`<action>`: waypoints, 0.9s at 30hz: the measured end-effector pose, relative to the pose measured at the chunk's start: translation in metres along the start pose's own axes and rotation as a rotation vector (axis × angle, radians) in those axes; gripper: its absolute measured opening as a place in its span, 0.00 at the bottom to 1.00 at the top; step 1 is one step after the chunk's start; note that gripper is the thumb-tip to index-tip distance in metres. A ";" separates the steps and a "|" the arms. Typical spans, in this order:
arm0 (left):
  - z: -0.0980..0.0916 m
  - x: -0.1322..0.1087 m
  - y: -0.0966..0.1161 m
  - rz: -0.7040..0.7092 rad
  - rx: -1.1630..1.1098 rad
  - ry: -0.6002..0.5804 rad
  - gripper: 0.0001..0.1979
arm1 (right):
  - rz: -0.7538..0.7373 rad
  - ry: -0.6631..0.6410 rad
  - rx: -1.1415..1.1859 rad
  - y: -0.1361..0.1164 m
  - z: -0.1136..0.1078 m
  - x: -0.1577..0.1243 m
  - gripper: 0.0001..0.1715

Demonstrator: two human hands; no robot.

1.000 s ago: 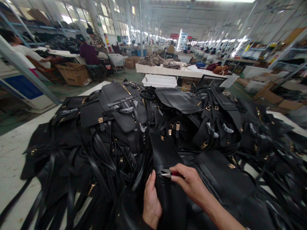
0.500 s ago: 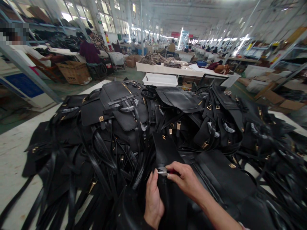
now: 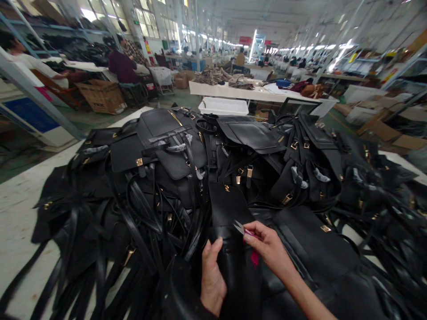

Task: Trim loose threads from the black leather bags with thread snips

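Observation:
Small thread snips (image 3: 239,227) with pointed metal blades and a pink handle are held in my right hand (image 3: 267,244). The blades stand slightly apart above a black bag (image 3: 238,271), aimed up and to the left. A pink piece (image 3: 255,258) hangs below that hand. My left hand (image 3: 212,280) grips the left side of the same bag, thumb pointing up; some of its fingers are hidden. Behind the hands lies the bag's smooth black flap (image 3: 228,204), with a small gold fitting near its top.
Black bags with straps and gold buckles are heaped across the pale table (image 3: 20,218). Another bag (image 3: 310,240) lies close on the right. Beyond stand a white tray (image 3: 223,106) and a second table (image 3: 200,89) with stacked pieces. People sit working at the left.
My right hand and the snips have moved right and slightly up, away from my left thumb. The blades now point up-left, and the pink piece shows below. My left hand stays nearly in place.

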State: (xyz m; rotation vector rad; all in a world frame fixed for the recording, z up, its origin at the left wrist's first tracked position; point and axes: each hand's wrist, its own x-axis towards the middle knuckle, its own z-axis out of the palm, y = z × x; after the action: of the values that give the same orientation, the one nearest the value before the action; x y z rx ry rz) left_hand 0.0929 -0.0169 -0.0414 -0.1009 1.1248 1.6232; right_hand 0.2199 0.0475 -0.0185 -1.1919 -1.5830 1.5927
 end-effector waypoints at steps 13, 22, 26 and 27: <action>-0.014 0.005 0.000 0.256 0.277 -0.133 0.11 | 0.002 0.012 -0.088 0.013 -0.007 -0.010 0.09; -0.019 0.005 -0.002 0.267 0.312 -0.126 0.14 | -0.099 -0.063 -0.307 0.009 0.011 -0.009 0.06; -0.017 0.005 0.000 0.258 0.300 -0.118 0.12 | -0.150 -0.116 -0.387 0.003 0.011 -0.001 0.07; -0.016 0.005 0.001 0.253 0.298 -0.118 0.11 | -0.159 -0.127 -0.401 0.001 0.010 0.001 0.07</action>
State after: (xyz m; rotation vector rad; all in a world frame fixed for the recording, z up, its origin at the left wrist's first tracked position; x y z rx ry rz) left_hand 0.0830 -0.0247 -0.0530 0.3400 1.3132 1.6366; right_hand 0.2111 0.0437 -0.0208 -1.1435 -2.0951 1.3086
